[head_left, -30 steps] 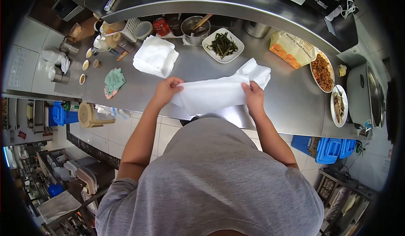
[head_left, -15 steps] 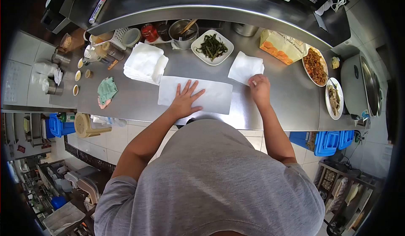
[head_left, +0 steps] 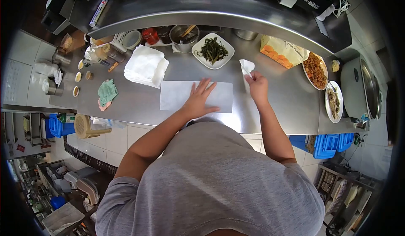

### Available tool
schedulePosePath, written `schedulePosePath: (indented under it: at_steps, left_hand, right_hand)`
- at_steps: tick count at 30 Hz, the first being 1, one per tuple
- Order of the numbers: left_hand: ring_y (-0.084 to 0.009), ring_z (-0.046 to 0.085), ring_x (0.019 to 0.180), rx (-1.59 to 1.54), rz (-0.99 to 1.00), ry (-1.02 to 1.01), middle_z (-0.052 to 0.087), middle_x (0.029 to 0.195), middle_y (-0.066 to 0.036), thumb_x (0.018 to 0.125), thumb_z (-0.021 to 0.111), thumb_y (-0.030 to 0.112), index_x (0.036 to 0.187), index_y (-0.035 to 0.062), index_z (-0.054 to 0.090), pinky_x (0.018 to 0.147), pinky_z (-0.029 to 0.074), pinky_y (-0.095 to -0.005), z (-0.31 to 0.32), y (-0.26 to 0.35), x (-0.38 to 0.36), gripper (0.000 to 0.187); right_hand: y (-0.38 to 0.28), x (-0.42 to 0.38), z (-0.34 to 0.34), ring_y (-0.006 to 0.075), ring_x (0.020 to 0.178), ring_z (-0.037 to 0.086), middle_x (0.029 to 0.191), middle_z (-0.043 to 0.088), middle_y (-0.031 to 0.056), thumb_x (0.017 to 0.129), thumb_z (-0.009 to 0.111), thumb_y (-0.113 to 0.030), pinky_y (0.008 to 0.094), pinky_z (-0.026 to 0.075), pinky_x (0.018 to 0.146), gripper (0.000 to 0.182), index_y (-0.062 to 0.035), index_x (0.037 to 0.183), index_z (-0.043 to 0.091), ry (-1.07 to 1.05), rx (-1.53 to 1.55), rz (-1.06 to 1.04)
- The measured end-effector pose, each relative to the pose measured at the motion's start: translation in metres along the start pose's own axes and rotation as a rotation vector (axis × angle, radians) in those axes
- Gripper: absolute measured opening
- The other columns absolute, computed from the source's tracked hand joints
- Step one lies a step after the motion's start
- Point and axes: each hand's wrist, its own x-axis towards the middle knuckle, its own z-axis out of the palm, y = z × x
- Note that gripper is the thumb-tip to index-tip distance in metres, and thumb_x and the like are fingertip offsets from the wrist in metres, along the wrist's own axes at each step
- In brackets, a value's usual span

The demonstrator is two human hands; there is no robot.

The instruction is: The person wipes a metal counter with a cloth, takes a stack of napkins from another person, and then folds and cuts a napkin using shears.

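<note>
- Left hand (head_left: 200, 99): fingers spread wide, palm down on the white sheet (head_left: 174, 96); nothing gripped.
- White sheet: flat on the table (head_left: 291, 109), on the person's side of the plate of greens (head_left: 219, 66). Paper or cloth, can't tell.
- Palm on top probably keeps the sheet from sliding or curling.
- Sheet's long axis runs left-right, roughly along the table's front edge; short ends face left and right.
- Right hand (head_left: 258, 86): thumb and fingers pinched together on the near end of the small white piece (head_left: 245, 68), right of the plate and nearer the person.
- Fingertip pinch likely suits something thin and limp.
- Small piece shows narrow; long axis points away from the person, far end leaning slightly left. Contact with table: can't tell.
- White stack (head_left: 145, 66): left of the plate, probably kept there for easy reach.
- Green cloth (head_left: 108, 90): farther left of the plate, untouched.
- Printed package (head_left: 284, 51): right of the plate, untouched.
</note>
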Motion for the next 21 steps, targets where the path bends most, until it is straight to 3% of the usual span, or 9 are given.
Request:
schedulePosePath:
  at_steps: [2,3,6,10,12,13,16,17,21]
  left_hand:
    - [-0.0388,0.025,0.138,-0.639,0.07,0.035,0.023,0.15,-0.021,0.073,0.076,0.043,0.144,0.0074,0.03,0.11,0.022,-0.0534,-0.02,0.016,0.012,0.092]
    - [-0.0379,0.035,0.132,-0.583,0.082,0.03,0.031,0.146,-0.02,0.07,0.081,0.034,0.145,0.0051,0.025,0.108,0.032,-0.044,-0.034,0.028,0.016,0.098]
    - [-0.0372,0.032,0.134,-0.89,0.002,0.02,0.029,0.146,-0.022,0.07,0.081,0.035,0.148,0.0043,0.012,0.109,0.031,-0.0413,-0.044,0.045,0.018,0.108]
    - [-0.0369,0.032,0.135,-0.801,0.031,0.051,0.027,0.146,-0.023,0.073,0.079,0.033,0.148,0.0036,0.001,0.108,0.032,-0.0395,-0.039,0.051,0.011,0.113]
    - [-0.0263,0.033,0.135,-0.714,0.052,0.091,0.028,0.148,-0.017,0.081,0.073,0.02,0.15,0.0092,-0.004,0.106,0.032,-0.0331,-0.031,0.045,0.01,0.103]
    - [-0.0217,0.04,0.128,-0.893,-0.038,0.118,0.038,0.142,-0.016,0.088,0.064,0.015,0.15,0.0066,0.011,0.103,0.034,-0.0301,-0.033,0.042,0.008,0.082]
    - [-0.0169,0.05,0.116,-1.241,-0.227,0.065,0.051,0.129,-0.014,0.09,0.059,0.012,0.144,0.0037,0.033,0.099,0.038,-0.0274,-0.047,0.021,-0.001,0.06]
    - [-0.0132,0.059,0.099,-1.195,-0.351,0.133,0.062,0.112,-0.009,0.09,0.06,0.011,0.13,0.0025,0.051,0.089,0.045,-0.0262,-0.046,0.007,-0.006,0.042]
    - [-0.0124,0.062,0.084,-1.015,-0.521,0.138,0.066,0.099,-0.006,0.088,0.062,0.01,0.119,0.0018,0.058,0.078,0.05,-0.0268,-0.06,-0.056,-0.031,0.033]
  right_hand:
    - [-0.023,-0.015,-0.002,0.0146,0.062,0.059,0.075,0.066,0.0056,0.085,0.066,-0.011,0.0263,0.045,0.06,0.011,-0.0002,0.088,0.066,-0.16,0.671,0.189]
    - [-0.05,-0.026,-0.011,0.0073,0.064,0.056,0.076,0.064,0.0019,0.085,0.066,-0.009,0.0223,0.044,0.059,0.012,0.0019,0.089,0.066,-0.246,0.847,0.268]
    - [-0.07,-0.039,-0.01,0.0083,0.065,0.058,0.078,0.065,0.003,0.086,0.064,-0.006,0.0219,0.046,0.061,0.015,0.0025,0.098,0.064,-0.237,0.893,0.283]
    - [-0.082,-0.052,-0.005,0.0082,0.067,0.058,0.08,0.065,0.0029,0.087,0.062,-0.005,0.0217,0.047,0.064,0.014,0.0008,0.1,0.063,-0.297,0.977,0.366]
    - [-0.091,-0.061,-0.002,0.0078,0.07,0.058,0.082,0.065,0.002,0.086,0.06,-0.002,0.021,0.047,0.065,0.012,0.0,0.098,0.063,-0.398,0.959,0.331]
    - [-0.086,-0.063,0.004,0.0071,0.07,0.057,0.082,0.065,0.0005,0.084,0.056,0.001,0.0207,0.046,0.066,0.016,-0.0012,0.097,0.064,-0.411,0.988,0.248]
    - [-0.076,-0.059,-0.002,0.0074,0.068,0.055,0.08,0.062,-0.0004,0.082,0.053,0.002,0.0212,0.046,0.067,0.021,-0.0012,0.099,0.063,-0.355,0.922,0.281]
    - [-0.066,-0.055,-0.003,0.0079,0.067,0.053,0.079,0.06,-0.0005,0.08,0.051,0.002,0.0217,0.045,0.067,0.024,-0.0009,0.1,0.062,-0.314,0.874,0.285]
    - [-0.038,-0.04,-0.008,0.0091,0.071,0.054,0.083,0.058,0.0019,0.08,0.051,0.002,0.0205,0.043,0.065,0.025,0.0003,0.103,0.061,-0.34,0.997,0.408]
